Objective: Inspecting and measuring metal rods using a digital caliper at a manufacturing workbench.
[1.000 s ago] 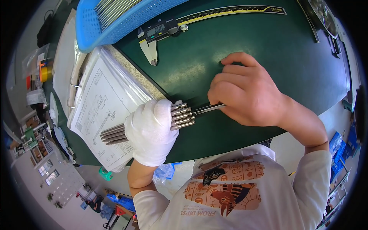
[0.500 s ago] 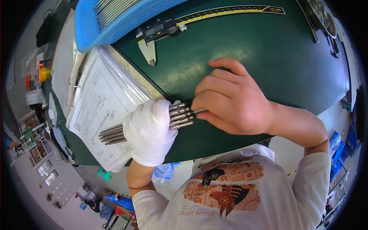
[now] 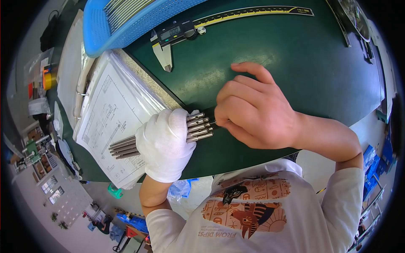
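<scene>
In a white glove, my left hand (image 3: 163,145) is wrapped round a bundle of several slim metal rods (image 3: 199,134). Their stepped ends, some with small holes, stick out on the right side of the fist, and the plain ends jut out to the left. My bare right hand (image 3: 259,110) is just right of the stepped ends, with thumb and fingers pinched together and the index finger bent. A small dark tip shows between the pinch and the rods; most of whatever it belongs to is hidden by the fingers.
A digital caliper (image 3: 175,33) lies on the green table (image 3: 312,67) beyond my hands. At the far left stands a blue perforated basket (image 3: 96,40) holding several more rods. An open binder with technical drawings (image 3: 105,109) extends under my left hand.
My right hand has shifted slightly right, away from the rod ends. The thin metal piece seen at its fingertips is now mostly hidden. My left hand keeps its grip, nearly unmoved.
</scene>
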The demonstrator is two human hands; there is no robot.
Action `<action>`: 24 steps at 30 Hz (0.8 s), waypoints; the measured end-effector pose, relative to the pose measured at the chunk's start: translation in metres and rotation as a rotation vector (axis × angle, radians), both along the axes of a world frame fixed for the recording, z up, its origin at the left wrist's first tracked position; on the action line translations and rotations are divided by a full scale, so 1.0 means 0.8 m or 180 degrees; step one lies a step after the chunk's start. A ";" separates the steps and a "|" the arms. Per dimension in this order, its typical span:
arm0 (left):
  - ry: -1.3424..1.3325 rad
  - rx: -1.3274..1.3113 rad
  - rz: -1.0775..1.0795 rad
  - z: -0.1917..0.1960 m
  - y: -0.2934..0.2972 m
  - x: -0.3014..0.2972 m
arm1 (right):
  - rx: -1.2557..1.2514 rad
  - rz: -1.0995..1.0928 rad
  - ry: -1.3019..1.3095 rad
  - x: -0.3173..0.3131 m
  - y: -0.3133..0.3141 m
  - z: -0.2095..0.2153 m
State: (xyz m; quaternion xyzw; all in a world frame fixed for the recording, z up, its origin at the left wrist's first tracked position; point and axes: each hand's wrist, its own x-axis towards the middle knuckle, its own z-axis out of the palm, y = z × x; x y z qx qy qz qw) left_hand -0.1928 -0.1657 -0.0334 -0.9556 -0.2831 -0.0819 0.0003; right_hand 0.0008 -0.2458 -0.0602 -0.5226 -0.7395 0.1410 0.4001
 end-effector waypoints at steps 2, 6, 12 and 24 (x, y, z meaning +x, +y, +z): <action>-0.0002 -0.0043 0.0038 0.001 0.000 0.001 | 0.0125 -0.0081 0.0144 -0.002 0.001 0.001; 0.0012 -0.0056 0.0037 0.001 0.000 0.000 | -0.0058 -0.0065 -0.0209 0.002 0.000 -0.002; -0.0048 0.0084 -0.0055 -0.004 0.003 -0.002 | 0.0145 -0.0141 0.0045 -0.001 0.002 0.003; -0.0038 0.0096 -0.0066 -0.004 0.004 -0.002 | -0.0047 -0.0036 -0.0091 0.001 0.000 -0.001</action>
